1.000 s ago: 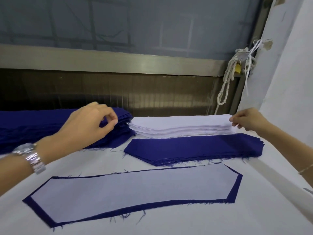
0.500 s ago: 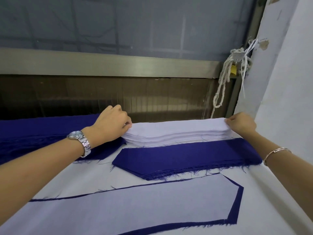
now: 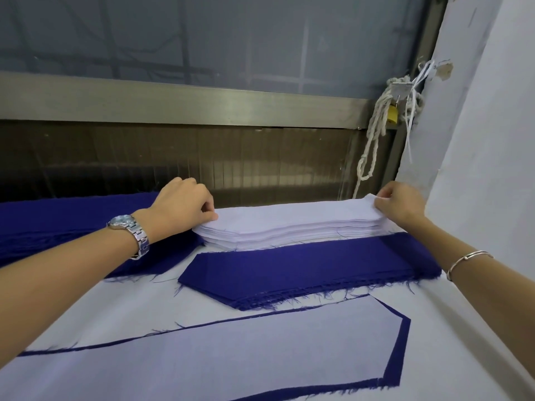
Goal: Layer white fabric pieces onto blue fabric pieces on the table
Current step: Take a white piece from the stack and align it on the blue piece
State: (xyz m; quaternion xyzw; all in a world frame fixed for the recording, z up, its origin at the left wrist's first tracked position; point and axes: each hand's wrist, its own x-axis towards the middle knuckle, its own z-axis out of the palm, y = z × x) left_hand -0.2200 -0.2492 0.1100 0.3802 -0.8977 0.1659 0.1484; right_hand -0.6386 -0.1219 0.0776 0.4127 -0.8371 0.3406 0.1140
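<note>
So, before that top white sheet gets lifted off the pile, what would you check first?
1. Right hand grips the top white piece's raised right end: ok.
2. Left hand pinches its left tip: ok.
3. Only one layer taken from the white stack: cannot tell.
4. Blue stack in front has a bare top: ok.
5. Finished pair nearest the camera lies flat: ok.

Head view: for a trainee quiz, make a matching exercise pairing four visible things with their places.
Things: 1 stack of white fabric pieces; 2 centre stack of dark blue fabric pieces; 3 silver metal wristwatch; 4 thin silver bangle.
Places: a right wrist; b pinched at both ends; c left wrist; d directly before the white stack.
Pairs: 1-b, 2-d, 3-c, 4-a.
</note>
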